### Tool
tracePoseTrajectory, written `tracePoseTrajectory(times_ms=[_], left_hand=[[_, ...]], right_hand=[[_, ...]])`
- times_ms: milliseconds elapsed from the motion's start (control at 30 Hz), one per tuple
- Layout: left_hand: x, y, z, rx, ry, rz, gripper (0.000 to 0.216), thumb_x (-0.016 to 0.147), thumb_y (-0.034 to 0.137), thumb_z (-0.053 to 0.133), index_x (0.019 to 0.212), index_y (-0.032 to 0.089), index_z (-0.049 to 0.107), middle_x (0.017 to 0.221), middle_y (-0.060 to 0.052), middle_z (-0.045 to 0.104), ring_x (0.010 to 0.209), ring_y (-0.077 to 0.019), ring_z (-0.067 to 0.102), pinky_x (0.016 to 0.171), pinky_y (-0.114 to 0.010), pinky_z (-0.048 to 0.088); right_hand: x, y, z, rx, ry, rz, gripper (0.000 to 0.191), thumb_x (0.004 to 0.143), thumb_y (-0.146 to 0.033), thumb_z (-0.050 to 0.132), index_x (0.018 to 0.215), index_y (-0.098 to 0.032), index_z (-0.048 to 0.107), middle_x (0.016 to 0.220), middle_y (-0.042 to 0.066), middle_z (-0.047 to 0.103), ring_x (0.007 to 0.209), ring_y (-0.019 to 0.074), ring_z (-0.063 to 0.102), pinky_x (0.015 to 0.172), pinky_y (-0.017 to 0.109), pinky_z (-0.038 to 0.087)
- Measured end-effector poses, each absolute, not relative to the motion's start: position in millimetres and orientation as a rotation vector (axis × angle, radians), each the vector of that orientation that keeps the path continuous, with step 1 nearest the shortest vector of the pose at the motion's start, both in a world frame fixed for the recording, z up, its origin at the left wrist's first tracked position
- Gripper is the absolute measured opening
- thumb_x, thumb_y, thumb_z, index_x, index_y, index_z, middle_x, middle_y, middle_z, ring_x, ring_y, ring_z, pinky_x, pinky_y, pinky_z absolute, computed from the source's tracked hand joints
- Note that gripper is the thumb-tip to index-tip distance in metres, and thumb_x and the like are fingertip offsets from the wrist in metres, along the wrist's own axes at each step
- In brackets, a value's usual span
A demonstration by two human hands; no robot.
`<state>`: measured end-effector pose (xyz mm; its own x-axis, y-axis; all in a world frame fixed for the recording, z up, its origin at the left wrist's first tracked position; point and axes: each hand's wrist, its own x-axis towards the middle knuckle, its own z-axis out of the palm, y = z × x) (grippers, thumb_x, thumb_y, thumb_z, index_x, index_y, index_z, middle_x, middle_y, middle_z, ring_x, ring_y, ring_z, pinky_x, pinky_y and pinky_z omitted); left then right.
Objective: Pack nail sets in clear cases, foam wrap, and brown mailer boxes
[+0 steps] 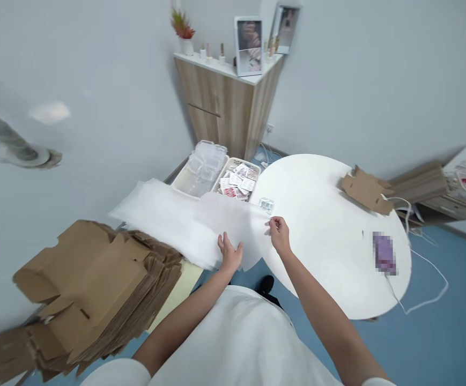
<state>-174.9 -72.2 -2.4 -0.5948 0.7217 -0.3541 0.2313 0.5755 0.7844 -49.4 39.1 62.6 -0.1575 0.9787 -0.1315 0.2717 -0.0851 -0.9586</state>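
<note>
A stack of thin white foam sheets (176,220) lies on a side surface to the left of a round white table (329,236). My left hand (229,253) rests on the near edge of the sheets, fingers spread flat. My right hand (279,231) pinches the right corner of the top sheet where it overlaps the table's rim. A small clear packet (266,203) lies on the table just beyond my right hand.
A pile of flat brown cardboard boxes (91,289) sits at the near left. Two white baskets hold clear plastic cases (204,166) and small printed packets (238,182). A folded cardboard box (365,190) and a purple object with a white cable (384,253) lie on the table. A wooden cabinet (224,102) stands behind.
</note>
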Motion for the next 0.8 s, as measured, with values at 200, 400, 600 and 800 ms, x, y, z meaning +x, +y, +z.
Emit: tracePoseTrajectory(times_ms=[200,400,600,800], left_hand=[[-90,-38,0,0.818,1.856,0.943,0.074,0.077,0.037,0.049,0.133,0.018,0.004,0.135,-0.015,0.028,0.119,-0.0194,0.037,0.092,-0.030,0.037],[-14,-12,3,0.914,1.625,0.856,0.078,0.074,0.022,0.053,0.134,0.023,0.003,0.122,-0.013,0.046,0.080,-0.0136,0.060,0.068,-0.027,0.048],[21,8,-4,1.200,1.735,0.715,0.083,0.069,0.017,0.056,0.135,0.019,0.006,0.121,-0.012,0.047,0.108,-0.0197,0.047,0.090,-0.033,0.037],[29,10,-9,1.336,1.765,0.652,0.082,0.068,0.014,0.054,0.135,0.019,0.007,0.135,-0.012,0.030,0.122,-0.0211,0.033,0.099,-0.035,0.027]], right_hand=[[72,30,47,-1.520,-1.055,1.143,0.029,0.074,-0.045,0.042,0.086,-0.019,0.045,0.083,0.004,0.058,0.060,0.0106,0.054,0.054,0.025,0.048],[173,7,18,-1.647,-0.837,1.063,0.027,0.072,-0.041,0.044,0.087,-0.019,0.044,0.082,0.003,0.056,0.067,0.0130,0.057,0.053,0.024,0.048],[230,-17,-1,-1.865,-0.917,1.066,0.031,0.068,-0.035,0.046,0.095,-0.019,0.045,0.076,0.002,0.058,0.055,0.0129,0.057,0.054,0.026,0.046],[243,-21,-10,-1.985,-1.111,1.042,0.037,0.070,-0.032,0.042,0.105,-0.019,0.041,0.075,0.001,0.060,0.057,0.0151,0.058,0.057,0.028,0.043]])
